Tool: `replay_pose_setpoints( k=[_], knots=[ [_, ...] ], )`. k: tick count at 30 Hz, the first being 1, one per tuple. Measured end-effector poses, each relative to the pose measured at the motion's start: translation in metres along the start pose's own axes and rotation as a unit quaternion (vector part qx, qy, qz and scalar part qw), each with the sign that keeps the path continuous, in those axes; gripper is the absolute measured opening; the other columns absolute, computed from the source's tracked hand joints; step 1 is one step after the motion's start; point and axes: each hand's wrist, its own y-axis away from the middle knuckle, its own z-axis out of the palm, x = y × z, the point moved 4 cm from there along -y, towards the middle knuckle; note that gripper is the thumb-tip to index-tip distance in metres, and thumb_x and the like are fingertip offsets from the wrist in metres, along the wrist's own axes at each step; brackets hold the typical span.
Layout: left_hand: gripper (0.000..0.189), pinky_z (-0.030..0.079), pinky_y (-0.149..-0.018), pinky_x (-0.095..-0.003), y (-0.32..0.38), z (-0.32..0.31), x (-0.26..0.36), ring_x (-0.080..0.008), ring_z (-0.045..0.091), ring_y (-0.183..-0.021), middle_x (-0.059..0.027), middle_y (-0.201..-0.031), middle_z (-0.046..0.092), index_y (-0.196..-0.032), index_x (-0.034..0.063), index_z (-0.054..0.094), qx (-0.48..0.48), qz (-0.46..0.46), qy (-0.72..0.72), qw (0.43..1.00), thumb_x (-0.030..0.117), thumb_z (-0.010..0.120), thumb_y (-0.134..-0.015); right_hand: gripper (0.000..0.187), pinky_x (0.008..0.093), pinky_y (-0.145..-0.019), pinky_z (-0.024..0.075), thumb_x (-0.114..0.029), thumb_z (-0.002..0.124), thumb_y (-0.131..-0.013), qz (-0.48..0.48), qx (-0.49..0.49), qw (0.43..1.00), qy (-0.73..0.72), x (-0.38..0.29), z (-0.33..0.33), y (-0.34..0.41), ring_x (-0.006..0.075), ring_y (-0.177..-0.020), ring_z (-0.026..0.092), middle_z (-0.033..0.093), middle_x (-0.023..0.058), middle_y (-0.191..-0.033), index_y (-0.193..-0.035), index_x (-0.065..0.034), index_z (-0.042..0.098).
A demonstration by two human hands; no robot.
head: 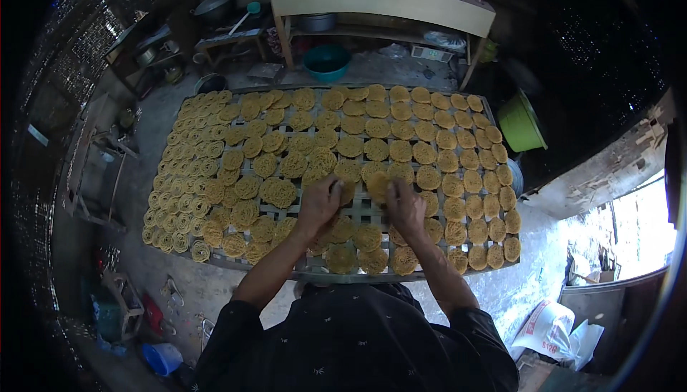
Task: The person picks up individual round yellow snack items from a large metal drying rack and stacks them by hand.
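Before me lies a slatted drying rack [359, 212] covered with round, flat yellow noodle-like cakes [377, 149]. Near the middle of the rack, my left hand [320, 201] grips the edge of one cake [347, 190] between thumb and fingers. Another cake [378, 187] is held by my right hand [406, 205], a short way to the right. The two held cakes are apart and slightly blurred. Rows of flat cakes cover the right side, while smaller, looser coils [182, 204] crowd the left. Some cakes overlap left of centre.
A wooden table [375, 0] stands beyond the rack, with a teal basin [327, 63] on the floor before it. A green tub [521, 122] is near the rack's right corner. A low wooden bench [96, 150] stands left; a white sack [548, 327] lies lower right.
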Motion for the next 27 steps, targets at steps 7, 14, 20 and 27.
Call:
replay_pose_setpoints(
  k=[7, 14, 20, 27],
  knots=[
    [0.030, 0.049, -0.086, -0.0390, -0.008, 0.010, -0.020, -0.0365, 0.064, -0.094, -0.0219, -0.097, 0.067, -0.112, -0.0011, 0.063, -0.115, -0.062, 0.050, 0.990, 0.019, 0.060, -0.090, 0.027, 0.0382, -0.052, 0.0525, -0.025, 0.055, -0.097, 0.087, -0.083, 0.987, -0.105, 0.018, 0.004, -0.021, 0.0285, -0.062, 0.070, 0.068, 0.0155, -0.069, -0.113, -0.0045, 0.060],
    [0.029, 0.051, -0.084, -0.0408, -0.022, 0.034, 0.013, -0.0366, 0.063, -0.098, -0.0176, -0.105, 0.067, -0.107, 0.0008, 0.068, -0.037, 0.055, 0.044, 0.997, 0.018, 0.065, -0.083, 0.034, 0.0420, -0.063, 0.0552, -0.032, 0.058, -0.095, -0.044, -0.241, 0.961, -0.127, 0.017, 0.028, -0.037, 0.0354, -0.076, 0.069, 0.069, 0.0190, -0.078, -0.118, -0.0086, 0.062],
    [0.024, 0.052, -0.077, -0.0390, -0.002, 0.053, 0.002, -0.0323, 0.062, -0.091, -0.0117, -0.098, 0.065, -0.099, 0.0063, 0.072, -0.119, 0.041, -0.082, 0.989, 0.016, 0.072, -0.078, 0.031, 0.0455, -0.063, 0.0528, -0.031, 0.062, -0.092, -0.012, -0.150, 0.989, 0.000, 0.032, 0.023, -0.035, 0.0367, -0.074, 0.066, 0.068, 0.0164, -0.083, -0.113, -0.0092, 0.064],
    [0.031, 0.049, -0.086, -0.0417, -0.019, 0.034, 0.003, -0.0309, 0.059, -0.099, -0.0085, -0.103, 0.062, -0.097, 0.0092, 0.071, 0.061, 0.155, -0.183, 0.969, 0.021, 0.078, -0.069, 0.037, 0.0423, -0.083, 0.0496, -0.029, 0.073, -0.080, -0.146, -0.144, 0.977, 0.055, 0.010, 0.014, -0.043, 0.0312, -0.097, 0.060, 0.062, 0.0107, -0.096, -0.110, -0.0093, 0.066]
  ],
)
